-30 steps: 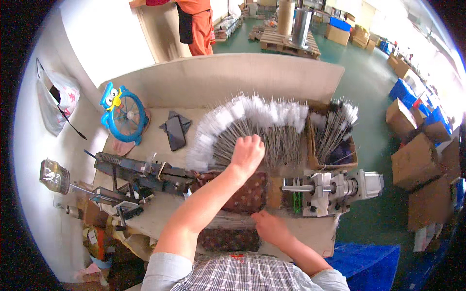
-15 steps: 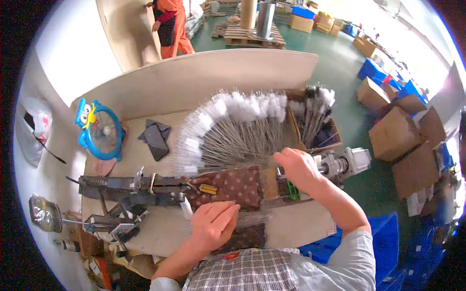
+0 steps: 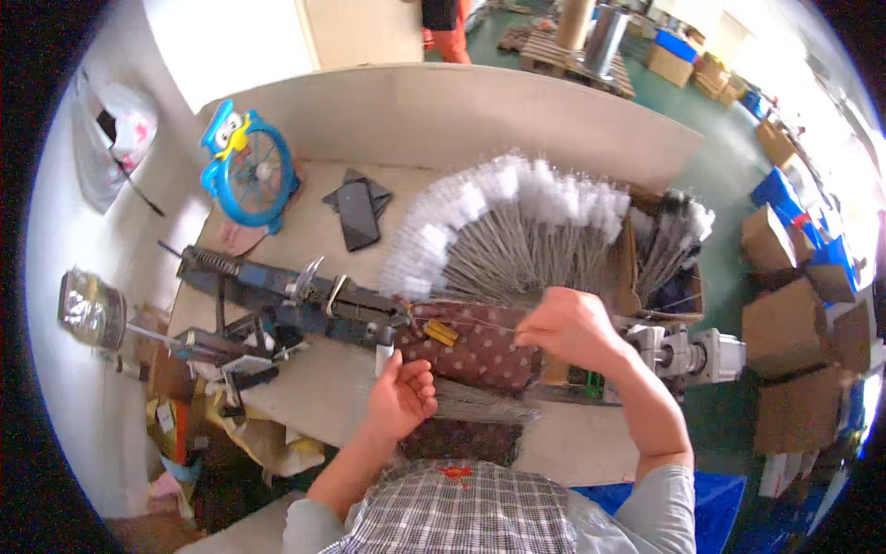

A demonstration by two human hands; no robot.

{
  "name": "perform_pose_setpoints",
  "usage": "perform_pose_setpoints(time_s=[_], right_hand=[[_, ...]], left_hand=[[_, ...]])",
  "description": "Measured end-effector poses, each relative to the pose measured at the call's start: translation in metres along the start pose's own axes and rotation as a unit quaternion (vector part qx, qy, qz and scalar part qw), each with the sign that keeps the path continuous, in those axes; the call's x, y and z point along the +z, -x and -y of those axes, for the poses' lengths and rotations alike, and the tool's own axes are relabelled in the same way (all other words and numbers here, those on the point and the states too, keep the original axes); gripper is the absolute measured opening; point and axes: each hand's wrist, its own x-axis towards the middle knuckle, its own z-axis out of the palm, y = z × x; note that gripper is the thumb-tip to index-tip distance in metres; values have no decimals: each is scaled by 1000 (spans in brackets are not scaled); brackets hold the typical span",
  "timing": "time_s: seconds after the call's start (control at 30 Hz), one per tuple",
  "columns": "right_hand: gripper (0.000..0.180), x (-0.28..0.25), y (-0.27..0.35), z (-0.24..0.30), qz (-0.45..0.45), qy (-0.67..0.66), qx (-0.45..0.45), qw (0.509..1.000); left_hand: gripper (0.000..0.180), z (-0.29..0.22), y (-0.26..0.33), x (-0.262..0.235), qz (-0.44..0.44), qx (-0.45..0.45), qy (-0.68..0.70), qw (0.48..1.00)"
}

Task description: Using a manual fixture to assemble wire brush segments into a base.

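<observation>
My right hand (image 3: 574, 327) pinches one end of a thin wire (image 3: 480, 323), which runs left over a brown polka-dot cloth (image 3: 489, 355) toward a dark metal bench device (image 3: 346, 303). Beside the device's near end, my left hand (image 3: 403, 397) is turned partly palm up, with fingers loosely curled, thumb apart and nothing seen in it. A yellow block-like piece (image 3: 440, 332) lies on the cloth. Close to my body rests a bundle of thin wires (image 3: 475, 403). Beyond the cloth, many wire-stemmed brushes with white heads (image 3: 517, 189) lie fanned out.
A cardboard box of more brushes (image 3: 669, 245) stands right of the fan, behind a silver motor unit (image 3: 706, 357). A blue toy-shaped fan (image 3: 251, 175) and a phone (image 3: 358, 214) are at the back left. A low board (image 3: 443, 115) edges the table. A person (image 3: 448, 32) stands beyond.
My right hand now pinches a wire stretched to the device. My left hand has turned from palm down to partly palm up. The view has shifted, moving the scene rightward.
</observation>
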Motion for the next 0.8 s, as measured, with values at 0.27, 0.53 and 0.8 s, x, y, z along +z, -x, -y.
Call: perform_pose_setpoints(time_s=[0.27,0.53,0.8], right_hand=[[10,79,-71,50,-58,-36,-82,994],[9,82,-85,61,-8,48,4,999],[15,70,-81,65,16,87,6,996]], left_hand=[[47,-47,28,11,-21,92,104,990],[36,-26,30,73,-162,304,-179,922],[38,-24,-9,8,-102,259,-637,719]])
